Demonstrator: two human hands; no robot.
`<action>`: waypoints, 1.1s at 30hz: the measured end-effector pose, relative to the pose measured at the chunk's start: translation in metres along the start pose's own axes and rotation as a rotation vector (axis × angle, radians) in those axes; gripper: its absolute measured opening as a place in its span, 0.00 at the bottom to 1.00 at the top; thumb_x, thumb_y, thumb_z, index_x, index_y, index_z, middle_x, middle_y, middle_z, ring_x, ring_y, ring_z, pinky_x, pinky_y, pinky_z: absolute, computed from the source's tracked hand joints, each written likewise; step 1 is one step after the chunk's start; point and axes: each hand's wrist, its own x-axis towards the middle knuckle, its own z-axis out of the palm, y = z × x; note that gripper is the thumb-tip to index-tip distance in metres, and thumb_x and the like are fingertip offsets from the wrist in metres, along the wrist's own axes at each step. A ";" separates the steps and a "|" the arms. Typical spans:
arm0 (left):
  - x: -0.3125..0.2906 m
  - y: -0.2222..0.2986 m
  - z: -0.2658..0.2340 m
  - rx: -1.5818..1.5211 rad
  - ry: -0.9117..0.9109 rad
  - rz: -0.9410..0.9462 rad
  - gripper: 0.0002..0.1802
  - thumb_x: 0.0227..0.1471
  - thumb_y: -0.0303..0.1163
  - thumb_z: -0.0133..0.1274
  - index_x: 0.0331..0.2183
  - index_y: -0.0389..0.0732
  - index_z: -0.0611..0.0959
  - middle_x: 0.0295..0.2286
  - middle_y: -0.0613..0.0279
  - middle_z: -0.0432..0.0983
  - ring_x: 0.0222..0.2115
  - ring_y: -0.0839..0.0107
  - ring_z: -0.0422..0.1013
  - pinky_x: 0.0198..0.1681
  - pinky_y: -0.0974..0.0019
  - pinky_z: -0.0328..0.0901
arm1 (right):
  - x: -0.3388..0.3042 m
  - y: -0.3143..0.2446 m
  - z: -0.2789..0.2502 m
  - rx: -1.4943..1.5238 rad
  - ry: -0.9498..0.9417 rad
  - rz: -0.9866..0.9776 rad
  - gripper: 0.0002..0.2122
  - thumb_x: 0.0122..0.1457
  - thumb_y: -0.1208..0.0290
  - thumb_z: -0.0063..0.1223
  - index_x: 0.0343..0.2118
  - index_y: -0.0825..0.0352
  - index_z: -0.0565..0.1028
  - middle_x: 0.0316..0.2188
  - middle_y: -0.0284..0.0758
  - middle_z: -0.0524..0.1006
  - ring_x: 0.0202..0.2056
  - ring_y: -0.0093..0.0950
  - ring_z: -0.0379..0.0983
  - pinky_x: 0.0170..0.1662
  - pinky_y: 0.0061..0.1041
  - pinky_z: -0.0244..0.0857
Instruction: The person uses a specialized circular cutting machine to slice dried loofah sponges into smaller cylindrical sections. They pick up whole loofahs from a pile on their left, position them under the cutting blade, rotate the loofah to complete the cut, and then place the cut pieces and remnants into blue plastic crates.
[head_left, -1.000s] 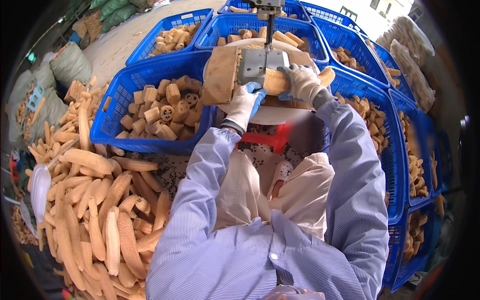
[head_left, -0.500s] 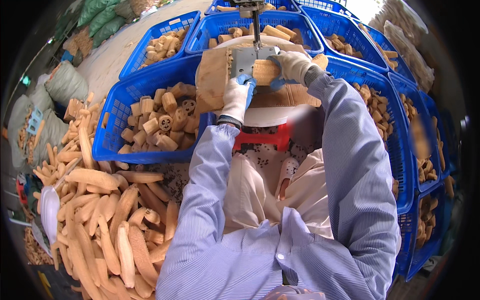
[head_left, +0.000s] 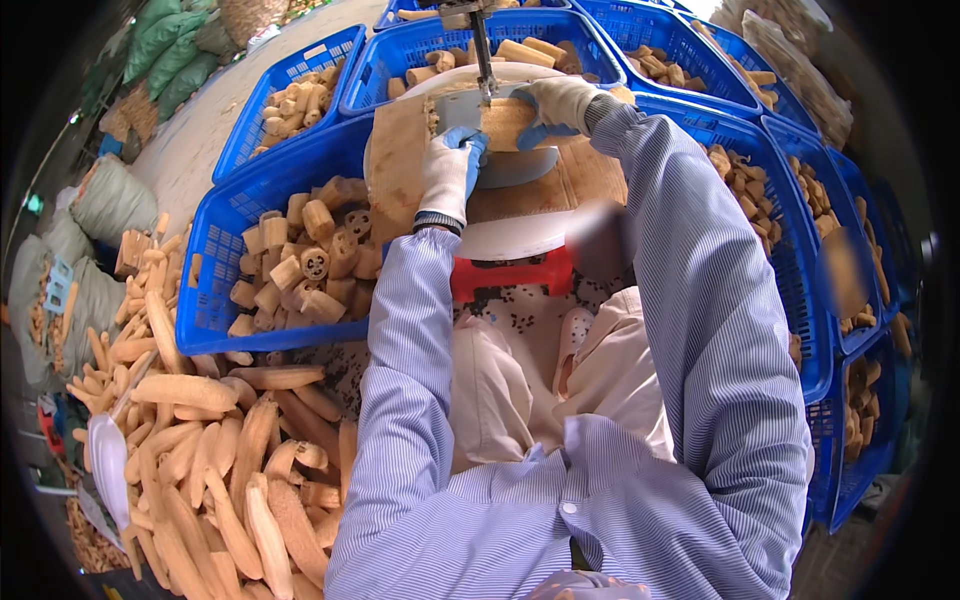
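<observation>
Since the earlier frame, we find the loofah (head_left: 508, 123) moved to the far side, its left portion now at the upright blade (head_left: 484, 65), with more of the grey metal plate (head_left: 518, 170) exposed on the near side. We record the loofah lying crosswise over that plate. Our right hand (head_left: 562, 105), gloved, grips it from the right; its tip shows beyond the glove. Our left hand (head_left: 448, 175), also gloved, has its fingers curled just left of the loofah's end; we cannot tell whether they hold anything. We note cardboard (head_left: 398, 170) around the plate and a red stool (head_left: 512, 279) nearer. To the left stands a blue basket (head_left: 213, 305) of cut pieces (head_left: 318, 218); nearer, we see a heap of long loofahs (head_left: 205, 450). Further filled baskets (head_left: 765, 145) stand far and right.
</observation>
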 end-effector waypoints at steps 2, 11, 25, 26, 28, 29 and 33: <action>0.005 0.000 0.004 0.036 -0.012 0.033 0.09 0.56 0.31 0.57 0.36 0.38 0.86 0.26 0.65 0.80 0.24 0.77 0.75 0.26 0.72 0.68 | -0.007 -0.008 -0.015 0.048 -0.059 0.059 0.39 0.37 0.47 0.76 0.55 0.57 0.75 0.43 0.37 0.81 0.42 0.34 0.79 0.50 0.31 0.74; 0.032 0.000 0.010 0.161 0.031 0.088 0.10 0.55 0.32 0.56 0.37 0.38 0.86 0.25 0.64 0.81 0.24 0.77 0.74 0.28 0.70 0.68 | -0.001 -0.003 -0.017 0.079 0.002 0.117 0.41 0.37 0.44 0.74 0.55 0.61 0.74 0.42 0.39 0.81 0.42 0.34 0.79 0.49 0.29 0.74; -0.143 0.044 0.062 -0.353 -0.173 0.106 0.11 0.54 0.36 0.63 0.35 0.40 0.81 0.31 0.69 0.78 0.32 0.81 0.72 0.36 0.73 0.69 | -0.184 0.056 -0.033 0.587 -0.321 -0.194 0.36 0.49 0.43 0.65 0.52 0.71 0.74 0.42 0.42 0.80 0.42 0.35 0.76 0.49 0.31 0.67; -0.150 0.051 0.075 -0.500 -0.220 0.041 0.10 0.55 0.35 0.62 0.34 0.41 0.81 0.31 0.70 0.77 0.31 0.82 0.72 0.34 0.74 0.69 | -0.210 0.074 -0.041 0.585 -0.274 -0.184 0.36 0.51 0.42 0.61 0.54 0.70 0.74 0.43 0.42 0.80 0.43 0.32 0.77 0.51 0.31 0.67; -0.158 0.062 0.111 -0.679 -0.039 -0.083 0.06 0.58 0.37 0.59 0.33 0.46 0.81 0.30 0.72 0.76 0.29 0.81 0.72 0.31 0.75 0.69 | -0.264 0.106 -0.056 0.592 -0.188 -0.033 0.37 0.51 0.42 0.61 0.54 0.70 0.74 0.43 0.42 0.80 0.43 0.32 0.77 0.51 0.30 0.68; -0.161 0.064 0.137 -0.668 -0.040 -0.097 0.06 0.58 0.37 0.58 0.33 0.47 0.81 0.29 0.72 0.76 0.28 0.80 0.72 0.30 0.76 0.68 | -0.292 0.123 -0.059 0.579 -0.098 0.038 0.39 0.50 0.39 0.61 0.55 0.69 0.73 0.43 0.42 0.80 0.43 0.31 0.77 0.52 0.31 0.69; -0.177 0.022 0.231 -0.583 -0.722 -0.254 0.08 0.57 0.35 0.58 0.39 0.45 0.81 0.26 0.70 0.75 0.22 0.80 0.66 0.23 0.72 0.63 | -0.361 0.144 -0.083 0.351 0.066 0.131 0.44 0.44 0.41 0.68 0.58 0.69 0.69 0.46 0.44 0.79 0.46 0.36 0.77 0.54 0.33 0.68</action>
